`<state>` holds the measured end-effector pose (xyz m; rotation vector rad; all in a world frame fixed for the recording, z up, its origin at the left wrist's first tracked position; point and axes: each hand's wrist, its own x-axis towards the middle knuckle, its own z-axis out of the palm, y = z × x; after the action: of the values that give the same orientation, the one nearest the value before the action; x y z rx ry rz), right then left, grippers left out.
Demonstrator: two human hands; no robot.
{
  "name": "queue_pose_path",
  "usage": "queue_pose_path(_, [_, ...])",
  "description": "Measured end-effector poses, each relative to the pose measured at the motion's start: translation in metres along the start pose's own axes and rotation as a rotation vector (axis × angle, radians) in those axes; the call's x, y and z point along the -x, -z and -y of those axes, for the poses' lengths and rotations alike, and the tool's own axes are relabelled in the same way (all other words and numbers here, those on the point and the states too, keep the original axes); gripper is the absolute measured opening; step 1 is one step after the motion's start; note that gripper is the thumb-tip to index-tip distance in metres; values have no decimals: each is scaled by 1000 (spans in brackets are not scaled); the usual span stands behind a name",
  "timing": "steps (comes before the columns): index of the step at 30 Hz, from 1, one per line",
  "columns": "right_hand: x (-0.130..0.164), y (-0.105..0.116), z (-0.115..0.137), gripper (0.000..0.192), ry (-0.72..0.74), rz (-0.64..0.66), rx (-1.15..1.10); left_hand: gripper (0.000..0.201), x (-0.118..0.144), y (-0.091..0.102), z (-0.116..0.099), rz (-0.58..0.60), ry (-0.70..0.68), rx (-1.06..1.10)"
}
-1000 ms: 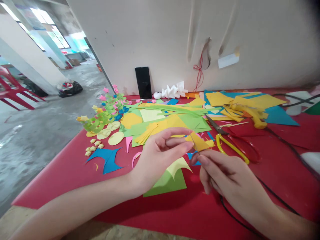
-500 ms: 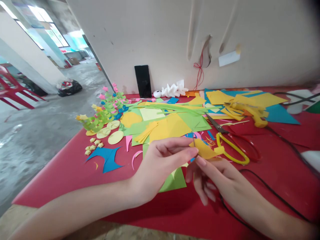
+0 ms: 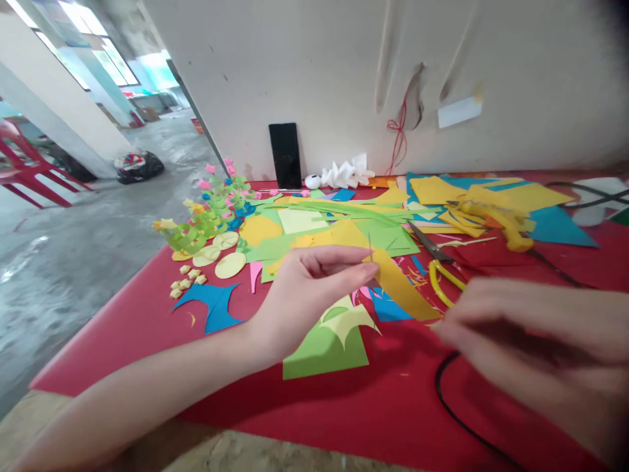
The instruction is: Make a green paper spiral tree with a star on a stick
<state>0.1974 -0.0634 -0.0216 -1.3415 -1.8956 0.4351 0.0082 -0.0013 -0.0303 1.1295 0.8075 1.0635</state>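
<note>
My left hand [image 3: 319, 288] pinches a thin, upright pin-like stick [image 3: 370, 246] between thumb and forefinger. At the stick is one end of a yellow paper strip [image 3: 405, 285], which runs down to the right. My right hand [image 3: 531, 341], smeared by motion, has its thumb and forefinger closed at the strip's other end. Beneath the left hand lie a light green paper sheet [image 3: 327, 354] and a pale yellow cut-out scrap [image 3: 348, 322]. Scissors with yellow and red handles [image 3: 445, 282] lie just behind the right hand and are partly hidden by it.
Paper sheets and strips cover the back of the red table [image 3: 122, 341]. A yellow glue gun [image 3: 511, 226] lies at the right, its black cord [image 3: 442, 393] curving near my right hand. Paper stars [image 3: 187, 282], pale discs [image 3: 230, 265] and a leaning phone [image 3: 285, 156] stand left and behind.
My right hand has moved from beside the left hand out to the right. The yellow paper, bunched between both hands before, now stretches out as a strip.
</note>
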Motion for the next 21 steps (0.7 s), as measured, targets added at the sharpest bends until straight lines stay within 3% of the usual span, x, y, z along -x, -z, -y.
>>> queue_pose_path(2, [-8,1,-1,9,81,-124,72,8,3,-2,1,2,0,-35])
queue_pose_path(4, [-15,-2,-1,11,88,-67,42,9,7,-4,2,1,5,-83])
queue_pose_path(7, [-20,-12,1,18,-7,94,-88,10,10,-6,3,12,-13,-210])
queue_pose_path(10, [-18,-19,4,25,-100,168,-168,13,10,-6,3,56,-84,-340])
queue_pose_path(14, [-15,-25,5,27,-162,122,-207,15,10,-7,4,83,-97,-366])
queue_pose_path(21, [-12,-28,5,26,-109,82,-285,16,15,-10,4,143,-74,-323])
